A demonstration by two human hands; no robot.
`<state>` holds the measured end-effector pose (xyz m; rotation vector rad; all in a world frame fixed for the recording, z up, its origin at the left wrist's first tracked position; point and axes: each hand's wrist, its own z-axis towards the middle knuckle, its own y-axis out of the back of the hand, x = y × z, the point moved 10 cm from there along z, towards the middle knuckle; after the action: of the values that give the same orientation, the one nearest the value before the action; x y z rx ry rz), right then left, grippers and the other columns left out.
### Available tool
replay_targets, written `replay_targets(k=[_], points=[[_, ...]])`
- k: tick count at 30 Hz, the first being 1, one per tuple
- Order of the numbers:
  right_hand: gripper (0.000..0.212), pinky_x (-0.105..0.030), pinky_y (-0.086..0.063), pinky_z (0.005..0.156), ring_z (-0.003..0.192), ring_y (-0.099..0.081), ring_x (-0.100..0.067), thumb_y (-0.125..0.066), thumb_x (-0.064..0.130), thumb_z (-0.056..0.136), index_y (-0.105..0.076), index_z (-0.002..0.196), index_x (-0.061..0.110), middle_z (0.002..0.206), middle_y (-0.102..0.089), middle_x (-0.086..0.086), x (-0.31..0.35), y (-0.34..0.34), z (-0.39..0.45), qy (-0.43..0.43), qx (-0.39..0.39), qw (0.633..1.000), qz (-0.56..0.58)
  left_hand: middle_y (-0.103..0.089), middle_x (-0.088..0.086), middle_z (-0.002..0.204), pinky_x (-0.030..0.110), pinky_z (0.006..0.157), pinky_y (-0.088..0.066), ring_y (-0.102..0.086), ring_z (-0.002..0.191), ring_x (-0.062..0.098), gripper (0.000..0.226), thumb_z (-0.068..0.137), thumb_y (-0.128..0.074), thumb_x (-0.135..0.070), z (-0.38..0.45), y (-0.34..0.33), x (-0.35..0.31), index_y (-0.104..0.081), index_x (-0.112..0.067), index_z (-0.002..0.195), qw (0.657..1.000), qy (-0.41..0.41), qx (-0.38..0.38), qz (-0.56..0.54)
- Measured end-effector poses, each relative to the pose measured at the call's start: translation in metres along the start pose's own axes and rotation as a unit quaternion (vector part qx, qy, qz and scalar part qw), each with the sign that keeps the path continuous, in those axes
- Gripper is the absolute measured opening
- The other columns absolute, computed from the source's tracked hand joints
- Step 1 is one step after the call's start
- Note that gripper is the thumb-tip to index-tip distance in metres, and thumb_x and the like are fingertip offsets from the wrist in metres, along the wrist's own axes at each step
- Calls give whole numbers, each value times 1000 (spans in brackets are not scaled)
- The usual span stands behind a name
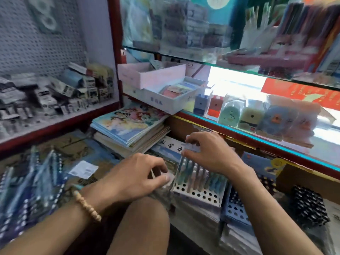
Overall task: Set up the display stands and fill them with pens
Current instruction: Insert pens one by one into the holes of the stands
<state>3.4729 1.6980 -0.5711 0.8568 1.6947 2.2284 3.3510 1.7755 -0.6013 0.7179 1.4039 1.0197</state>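
Both forearms reach forward over a bare knee (141, 223) toward the frame's centre. The left hand (136, 178), a bead bracelet (86, 206) on its wrist, curls its fingers round a clear wrapper at the stand's left edge; what it pinches is blurred, probably plastic packaging. The right hand (206, 153) hovers at about one o'clock from it, fingers bent and pinching a small pale card (191, 146) above the pens.

The white perforated display stand (198, 192) sits just below the hands, its back rows filled with upright pastel pens (198, 173), the front holes bare. At four o'clock stands a blue stand (237, 210), then a black one (309, 207). At nine o'clock lie loose blue pens (31, 186).
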Motion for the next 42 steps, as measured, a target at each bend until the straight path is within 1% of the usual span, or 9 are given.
replay_targets(k=[6,18,23,26,29,33,36,39,42], points=[[38,-32,-52,91,106,-61,-14,-70,42,88,-65,121,25,120,-67,4,84,-15,52,95,36,995,-11,-61,-19,94,32,81,-50,-56,88,2,31,93,-52,-59,-70,32,69,-64,-34,107,989,118,-24,88],[60,-37,-48,99,122,-56,-22,-66,52,88,-58,135,16,134,-61,-4,220,-166,105,182,161,966,89,-62,-19,117,22,88,-46,-58,105,0,36,95,-49,-57,-230,10,176,-58,-37,124,924,367,-54,93],[88,-44,-20,119,150,-17,-28,-43,72,91,-24,156,16,164,-20,-8,233,-281,83,201,273,941,2,-56,-23,109,10,71,-36,-50,97,-6,27,97,-48,-53,-256,10,201,-63,-37,113,888,434,-132,70],[87,-50,6,122,153,11,-23,-23,73,94,-4,159,19,167,6,-2,229,-310,80,235,241,940,-59,-51,-16,115,9,65,-34,-44,100,-2,26,97,-52,-45,-267,18,221,-62,-30,115,846,484,-214,62],[84,-48,10,120,153,11,-22,-21,69,97,-2,159,16,167,5,-5,231,-307,101,212,183,960,-30,-48,-2,133,28,94,-44,-44,123,16,44,96,-50,-48,-287,21,243,-54,-21,131,782,552,-277,85],[78,-52,2,121,153,-1,-24,-24,64,99,-10,158,14,166,-8,-8,240,-312,113,198,167,966,10,-20,12,160,49,118,-24,-15,149,29,77,94,-34,-65,-304,6,269,-23,-16,152,726,647,-226,65],[70,-50,-8,122,152,-11,-28,-29,55,102,-16,156,13,165,-14,-11,260,-313,125,176,167,966,91,-5,9,165,46,123,-14,-4,152,26,88,92,-27,-70,-304,-6,286,-9,-13,156,735,646,-206,12],[67,-51,-22,119,147,-22,-34,-34,53,102,-26,152,9,161,-22,-17,284,-325,150,157,190,958,146,-2,-2,165,41,120,-25,-11,151,19,84,93,-36,-67,-286,-10,291,-12,-17,157,770,597,-221,-37],[68,-49,-13,122,150,-19,-30,-31,56,102,-25,154,14,162,-23,-12,316,-344,150,207,227,947,99,-3,-10,163,37,111,-34,-10,151,12,79,92,-37,-68,-271,-2,298,-20,-23,154,790,565,-237,-20]])
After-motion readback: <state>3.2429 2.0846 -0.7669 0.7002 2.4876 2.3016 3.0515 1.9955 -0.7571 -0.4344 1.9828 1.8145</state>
